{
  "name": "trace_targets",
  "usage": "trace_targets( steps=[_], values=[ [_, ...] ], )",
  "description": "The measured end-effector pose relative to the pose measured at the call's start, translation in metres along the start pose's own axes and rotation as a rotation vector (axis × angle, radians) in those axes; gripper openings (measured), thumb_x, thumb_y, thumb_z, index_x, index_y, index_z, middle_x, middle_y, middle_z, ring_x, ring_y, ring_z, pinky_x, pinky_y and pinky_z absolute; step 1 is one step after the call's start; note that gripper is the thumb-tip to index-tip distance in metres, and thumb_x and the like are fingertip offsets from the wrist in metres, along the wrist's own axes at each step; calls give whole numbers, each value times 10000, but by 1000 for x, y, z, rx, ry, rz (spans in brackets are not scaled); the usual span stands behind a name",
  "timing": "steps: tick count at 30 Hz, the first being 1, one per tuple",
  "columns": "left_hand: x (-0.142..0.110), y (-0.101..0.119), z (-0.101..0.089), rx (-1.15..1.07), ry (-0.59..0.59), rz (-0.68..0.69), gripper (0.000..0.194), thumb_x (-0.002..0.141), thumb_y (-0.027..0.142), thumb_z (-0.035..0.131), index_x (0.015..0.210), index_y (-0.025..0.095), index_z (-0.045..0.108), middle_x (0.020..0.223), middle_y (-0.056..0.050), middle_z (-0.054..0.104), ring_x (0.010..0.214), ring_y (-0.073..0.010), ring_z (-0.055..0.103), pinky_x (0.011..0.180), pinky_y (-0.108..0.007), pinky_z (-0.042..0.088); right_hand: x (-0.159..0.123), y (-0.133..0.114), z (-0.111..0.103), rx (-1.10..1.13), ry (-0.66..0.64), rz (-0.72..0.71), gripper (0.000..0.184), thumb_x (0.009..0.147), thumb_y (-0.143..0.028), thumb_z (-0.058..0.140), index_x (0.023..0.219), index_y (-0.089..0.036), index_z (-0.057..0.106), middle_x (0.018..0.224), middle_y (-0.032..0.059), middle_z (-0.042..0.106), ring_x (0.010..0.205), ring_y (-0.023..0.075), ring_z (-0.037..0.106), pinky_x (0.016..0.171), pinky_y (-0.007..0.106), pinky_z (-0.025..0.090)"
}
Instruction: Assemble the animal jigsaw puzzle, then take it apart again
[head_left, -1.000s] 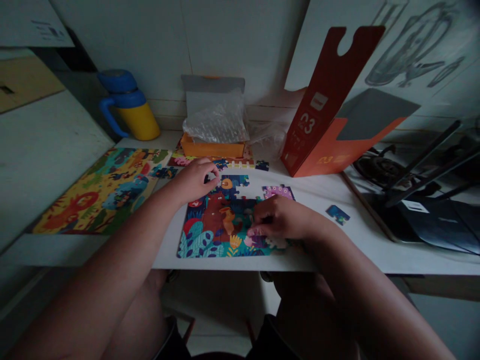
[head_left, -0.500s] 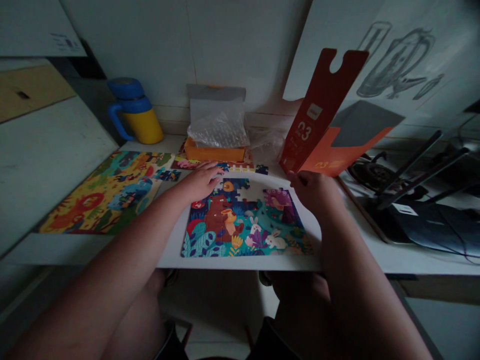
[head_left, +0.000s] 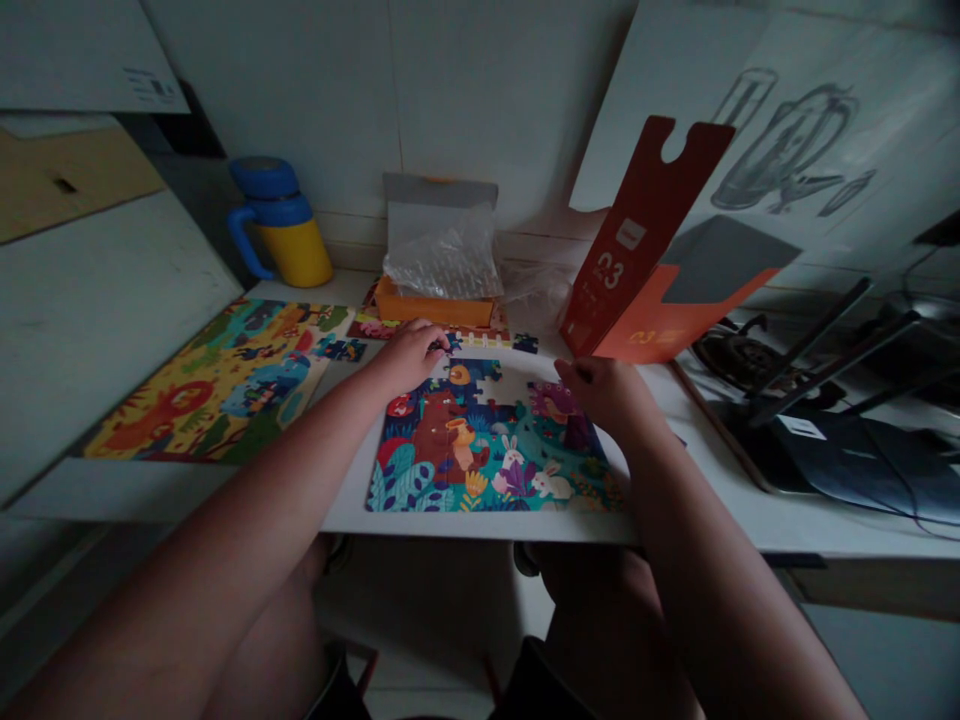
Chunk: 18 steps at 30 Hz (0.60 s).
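Note:
A jigsaw puzzle (head_left: 480, 460) with a bear and rabbits lies on the white table in front of me, with a gap along its upper edge. At its upper left, my left hand (head_left: 412, 355) has its fingers curled down on a small dark blue puzzle piece (head_left: 452, 343). My right hand (head_left: 604, 392) is closed over the puzzle's upper right corner, thumb and forefinger close together. What those fingers hold, if anything, is hidden. Another loose puzzle piece (head_left: 526, 343) lies beyond the gap.
A yellow animal puzzle (head_left: 217, 380) lies at left, with joined dark pieces (head_left: 341, 349) on its edge. Behind stand a blue-and-yellow jug (head_left: 289, 230), an orange box (head_left: 435, 306) with plastic wrap and a red-orange carton (head_left: 615, 260). A gas stove (head_left: 750, 420) is at right.
My right hand has moved left and slightly down, over the puzzle's corner. My left hand's fingers have curled in from lying flatter. The view has shifted slightly.

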<state>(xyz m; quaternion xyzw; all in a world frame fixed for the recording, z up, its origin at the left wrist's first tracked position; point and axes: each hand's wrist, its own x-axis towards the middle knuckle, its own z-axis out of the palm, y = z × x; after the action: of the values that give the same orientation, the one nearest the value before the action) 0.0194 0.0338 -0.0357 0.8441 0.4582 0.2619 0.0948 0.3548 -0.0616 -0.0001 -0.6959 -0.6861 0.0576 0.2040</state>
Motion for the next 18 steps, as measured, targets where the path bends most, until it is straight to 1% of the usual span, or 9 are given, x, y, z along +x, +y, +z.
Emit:
trace_targets(
  steps=[5, 9, 13, 15, 18],
  values=[
    [2, -7, 1, -102, 11, -29, 185, 909, 173, 658, 1082, 222, 702, 1178, -84, 725, 1190, -279, 654, 1108, -457, 484, -1, -3, 1, -6, -32, -16, 488, 976, -592, 508, 663, -229, 598, 567, 25, 554, 529, 163, 436, 564, 340, 254],
    [4, -12, 2, -270, 35, -82, 221, 838, 129, 704, 1039, 216, 678, 1096, -54, 737, 1063, -242, 687, 1017, -408, 526, -2, -3, 2, -3, -45, -18, 481, 968, -584, 515, 642, -235, 571, 558, 17, 525, 529, 162, 406, 566, 344, 257],
    [5, -15, 4, -320, 108, -78, 274, 766, 110, 762, 1003, 214, 676, 1055, -40, 697, 977, -217, 667, 950, -380, 533, -1, -2, 4, 4, -56, -34, 477, 979, -580, 509, 666, -234, 606, 570, 22, 559, 532, 168, 453, 562, 341, 267],
    [5, -15, 5, -380, 142, -63, 253, 776, 108, 755, 991, 211, 667, 1051, -38, 680, 958, -201, 659, 930, -369, 533, -1, -2, 4, 14, -84, -46, 486, 986, -588, 511, 673, -234, 623, 578, 25, 585, 536, 171, 489, 563, 336, 284],
    [5, -8, 5, -593, 133, -42, 254, 810, 133, 749, 1023, 211, 633, 1025, -24, 674, 919, -170, 657, 866, -330, 541, -2, -5, 4, 40, -115, -58, 481, 994, -579, 520, 681, -234, 640, 589, 28, 614, 542, 175, 517, 564, 330, 310]
  ],
)
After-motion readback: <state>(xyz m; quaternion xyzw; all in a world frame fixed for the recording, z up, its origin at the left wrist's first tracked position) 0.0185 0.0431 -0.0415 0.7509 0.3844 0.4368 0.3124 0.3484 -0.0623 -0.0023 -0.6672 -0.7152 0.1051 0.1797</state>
